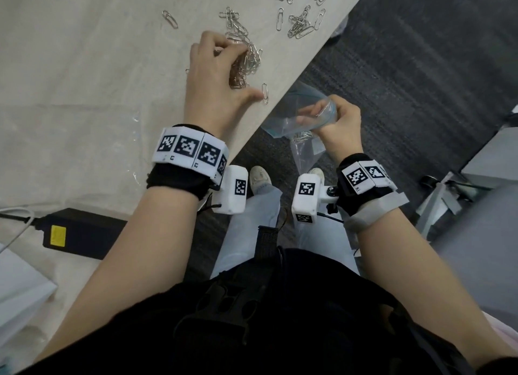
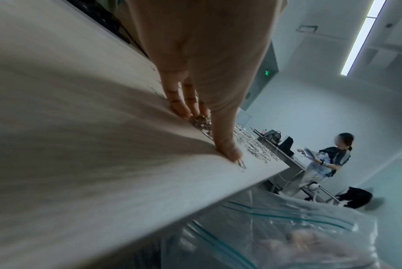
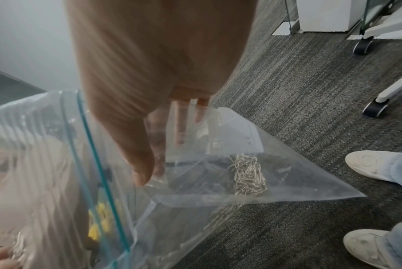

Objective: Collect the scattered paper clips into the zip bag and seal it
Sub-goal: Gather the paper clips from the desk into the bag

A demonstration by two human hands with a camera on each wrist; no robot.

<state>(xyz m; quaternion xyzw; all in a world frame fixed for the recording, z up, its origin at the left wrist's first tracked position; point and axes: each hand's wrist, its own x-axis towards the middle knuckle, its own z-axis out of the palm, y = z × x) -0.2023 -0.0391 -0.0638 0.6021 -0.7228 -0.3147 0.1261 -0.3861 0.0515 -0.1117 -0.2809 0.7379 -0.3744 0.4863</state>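
My left hand [image 1: 244,71] rests on the pale table [image 1: 84,66] near its edge, fingers curled over a pile of silver paper clips [image 1: 248,62], thumb stretched out beside a single clip [image 1: 264,93]. In the left wrist view the left hand's fingertips [image 2: 186,112] press on the tabletop at the clips [image 2: 200,122]. More loose clips [image 1: 300,24] lie scattered farther back. My right hand [image 1: 322,116] grips the clear zip bag [image 1: 302,147] just below the table edge, mouth held open. Several clips [image 3: 248,174] lie in the bag [image 3: 195,196].
A black power adapter [image 1: 81,233] with a yellow label and a white box [image 1: 19,285] sit at the table's near left. Grey carpet [image 1: 420,66], chair casters [image 3: 375,107] and my shoes [image 3: 375,167] are below. Another person [image 2: 329,160] stands across the room.
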